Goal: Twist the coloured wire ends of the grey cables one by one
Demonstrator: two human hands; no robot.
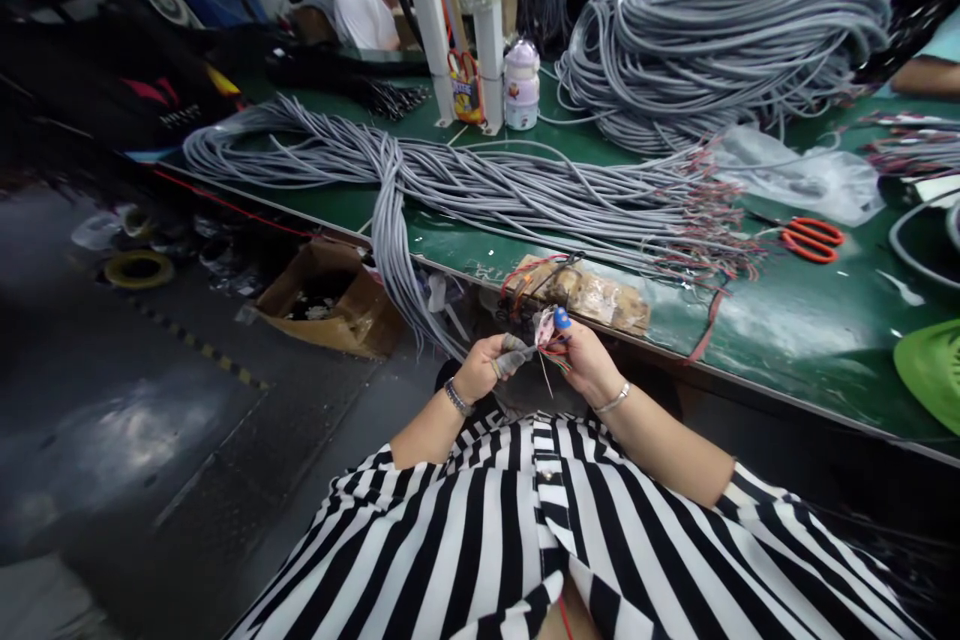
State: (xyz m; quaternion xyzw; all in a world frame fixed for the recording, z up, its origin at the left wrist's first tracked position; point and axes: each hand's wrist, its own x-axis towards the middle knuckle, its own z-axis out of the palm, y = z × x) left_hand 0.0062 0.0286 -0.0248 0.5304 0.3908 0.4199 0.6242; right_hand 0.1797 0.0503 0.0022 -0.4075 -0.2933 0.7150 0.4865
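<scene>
Both forearms slant inward from the striped sleeves, so that the hands come close together in front of the body, just off the near edge of the green tabletop. The left forearm angles up toward the right, a dark bracelet around its wrist; the right forearm angles up toward the left, with a silver bracelet.

The left hand is curled, its thumb and covered fingers pinched together on the end of a grey cable. The right hand is bent in toward it, a blue cover on one digit, its fingertips closed on the coloured wires that fan out of the cable's end. Some of the wires spread below the fingers, and one thin pale strand hangs down between the hands. How tightly the right fingers press cannot be told.

The cable end and its wires are thus held between the two hands, on the near side of a wooden block that lies at the tabletop's edge. To the left of the hands, a grey cable bundle drops over the near edge; farther back, more grey cables lie lengthwise, with orange-handled scissors at their right.
</scene>
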